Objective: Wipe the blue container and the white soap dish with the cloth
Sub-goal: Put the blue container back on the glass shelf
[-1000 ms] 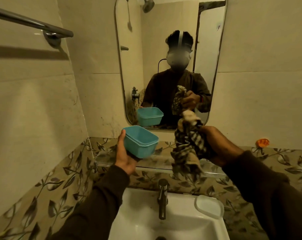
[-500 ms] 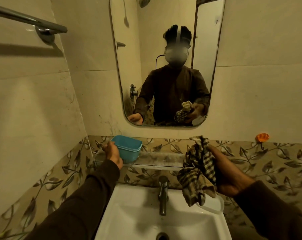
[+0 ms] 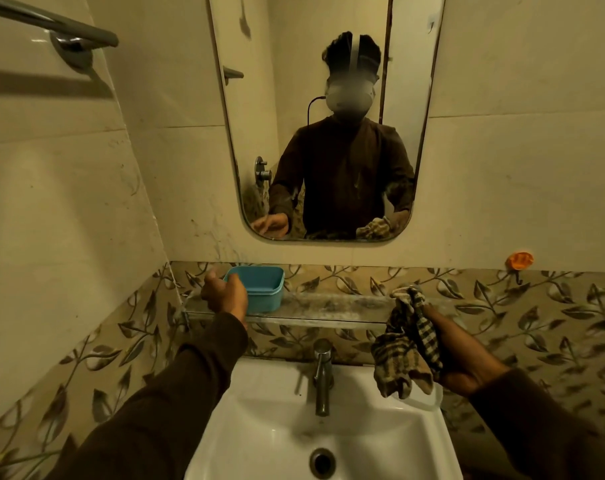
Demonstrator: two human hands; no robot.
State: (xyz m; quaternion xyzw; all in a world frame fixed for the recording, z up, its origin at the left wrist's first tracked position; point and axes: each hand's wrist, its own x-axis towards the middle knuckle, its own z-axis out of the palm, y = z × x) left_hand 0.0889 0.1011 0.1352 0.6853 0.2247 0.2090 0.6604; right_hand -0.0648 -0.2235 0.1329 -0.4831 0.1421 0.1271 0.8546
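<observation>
The blue container stands upright on the left part of the glass shelf under the mirror. My left hand is at its left side with loose, parted fingers; a fingertip touches the rim but does not grip it. My right hand is closed around the bunched checked cloth, which hangs over the sink's right rim. The white soap dish lies on that rim, mostly hidden behind the cloth, with only an edge showing.
A metal tap rises at the back of the white sink. The mirror hangs above the shelf. A towel bar sticks out at the upper left. An orange hook is on the right wall.
My left hand lowered the blue container onto the glass shelf and loosened its hold. My right hand brought the cloth down from mirror height to over the soap dish.
</observation>
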